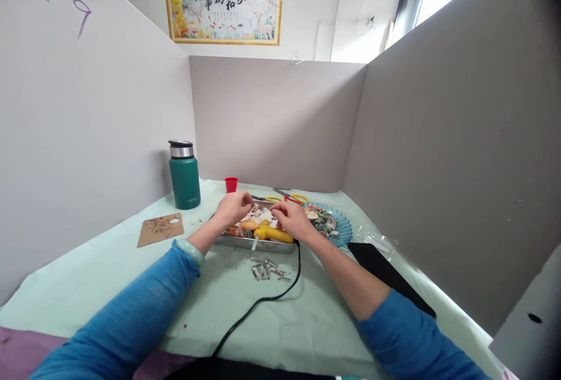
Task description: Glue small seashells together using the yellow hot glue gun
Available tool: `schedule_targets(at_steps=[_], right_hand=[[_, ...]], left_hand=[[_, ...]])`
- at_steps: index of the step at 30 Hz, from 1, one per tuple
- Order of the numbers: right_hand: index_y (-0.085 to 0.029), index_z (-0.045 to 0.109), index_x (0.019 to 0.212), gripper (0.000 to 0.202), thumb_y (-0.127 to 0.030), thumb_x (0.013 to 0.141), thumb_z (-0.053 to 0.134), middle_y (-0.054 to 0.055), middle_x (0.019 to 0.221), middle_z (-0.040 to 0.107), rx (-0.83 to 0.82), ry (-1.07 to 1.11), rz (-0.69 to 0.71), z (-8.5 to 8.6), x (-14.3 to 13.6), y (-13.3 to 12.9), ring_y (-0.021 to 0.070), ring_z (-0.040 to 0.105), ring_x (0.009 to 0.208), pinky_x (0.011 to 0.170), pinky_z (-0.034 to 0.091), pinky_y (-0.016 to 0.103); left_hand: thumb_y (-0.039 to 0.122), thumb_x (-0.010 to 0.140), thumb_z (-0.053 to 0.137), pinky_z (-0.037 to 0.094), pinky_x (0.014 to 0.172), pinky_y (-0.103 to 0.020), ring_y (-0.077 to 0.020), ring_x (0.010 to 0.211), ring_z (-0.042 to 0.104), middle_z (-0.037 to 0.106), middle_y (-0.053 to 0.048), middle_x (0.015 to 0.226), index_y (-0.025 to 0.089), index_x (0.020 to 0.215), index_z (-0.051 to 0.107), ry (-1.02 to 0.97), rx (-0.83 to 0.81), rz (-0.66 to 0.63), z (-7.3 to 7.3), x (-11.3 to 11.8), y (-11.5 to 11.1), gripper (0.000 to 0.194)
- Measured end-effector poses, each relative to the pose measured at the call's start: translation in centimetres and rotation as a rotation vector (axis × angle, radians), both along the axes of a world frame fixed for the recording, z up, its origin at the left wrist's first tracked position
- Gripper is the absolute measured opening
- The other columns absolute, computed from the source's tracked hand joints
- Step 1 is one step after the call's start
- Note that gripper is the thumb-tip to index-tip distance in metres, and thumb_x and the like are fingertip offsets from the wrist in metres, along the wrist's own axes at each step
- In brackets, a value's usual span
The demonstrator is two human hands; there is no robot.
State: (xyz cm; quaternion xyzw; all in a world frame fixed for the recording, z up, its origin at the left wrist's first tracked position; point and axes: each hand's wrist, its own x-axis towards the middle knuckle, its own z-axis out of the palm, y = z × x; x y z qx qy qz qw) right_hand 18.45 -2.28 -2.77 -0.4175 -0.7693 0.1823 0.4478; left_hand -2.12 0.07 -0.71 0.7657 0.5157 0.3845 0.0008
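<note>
Both of my hands hover over a shallow metal tray (239,243) filled with pale and orange pieces that look like shells. My left hand (234,207) is above its left part, the fingers curled in and pressed together. On the tray's right side my right hand (293,219) has its fingers bent into a pinch. Anything between the fingers of either hand is too small to make out. A yellow hot glue gun (275,234) rests across the tray's front edge, its pale nozzle pointing down left, close below my right hand.
Small metal clips (264,270) lie before the tray, beside the black cord (263,299). A blue plate (347,228) of mixed pieces sits right. Scissors (298,198) and a red cup (231,184) are behind; a green bottle (184,181) and brown board (151,232) stand left. Partitions surround the table.
</note>
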Motion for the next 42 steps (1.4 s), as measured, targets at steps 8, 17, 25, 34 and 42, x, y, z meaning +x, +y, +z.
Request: schedule_targets(at_steps=[8, 17, 25, 34, 42], right_hand=[[-0.019, 0.069, 0.084, 0.016, -0.022, 0.082, 0.053, 0.000, 0.063, 0.064, 0.025, -0.040, -0.029, 0.1, 0.0, -0.2, 0.0153, 0.060, 0.060, 0.064, 0.046, 0.028], [-0.020, 0.067, 0.084, 0.014, -0.022, 0.082, 0.053, 0.001, 0.068, 0.064, 0.064, -0.025, -0.012, -0.3, 0.1, 0.3, 0.0148, 0.059, 0.060, 0.063, 0.046, 0.028], [-0.019, 0.064, 0.098, 0.021, -0.026, 0.078, 0.063, 0.002, 0.090, 0.068, 0.125, -0.023, 0.087, -0.1, -0.3, -0.3, 0.0126, 0.060, 0.065, 0.066, 0.047, 0.027], [-0.019, 0.060, 0.107, 0.030, -0.025, 0.078, 0.064, 0.006, 0.102, 0.065, 0.167, -0.002, 0.089, 0.2, -0.5, -0.8, 0.0132, 0.061, 0.071, 0.072, 0.048, 0.030], [-0.020, 0.059, 0.103, 0.025, -0.025, 0.078, 0.057, 0.002, 0.088, 0.066, -0.006, 0.107, 0.118, 0.3, -0.5, -0.4, 0.0142, 0.062, 0.073, 0.068, 0.050, 0.028]], left_hand=[[0.018, 0.062, 0.059, 0.043, 0.053, -0.022, -0.0124, 0.055, 0.056, 0.064, 0.001, 0.062, 0.020, 0.075, 0.064, -0.151, -0.098, -0.203, 0.1, 0.1, 0.1, 0.013], [0.017, 0.062, 0.061, 0.041, 0.046, -0.021, -0.0088, 0.047, 0.049, 0.055, 0.004, 0.058, 0.016, 0.086, 0.066, -0.387, -0.343, -0.350, 0.9, 0.5, -0.9, 0.024], [0.024, 0.062, 0.069, 0.046, 0.048, -0.022, -0.0115, 0.057, 0.058, 0.062, 0.001, 0.067, 0.015, 0.089, 0.062, -0.437, -0.346, -0.410, 0.6, 1.0, -0.8, 0.029], [0.026, 0.064, 0.076, 0.045, 0.046, -0.021, -0.0080, 0.051, 0.054, 0.064, -0.001, 0.070, 0.012, 0.087, 0.059, -0.617, -0.481, -0.520, 0.6, 1.5, -1.6, 0.032], [0.029, 0.066, 0.076, 0.045, 0.047, -0.021, -0.0055, 0.043, 0.050, 0.062, 0.002, 0.065, 0.013, 0.093, 0.057, -0.693, -0.559, -0.554, 0.6, 1.8, -2.2, 0.036]])
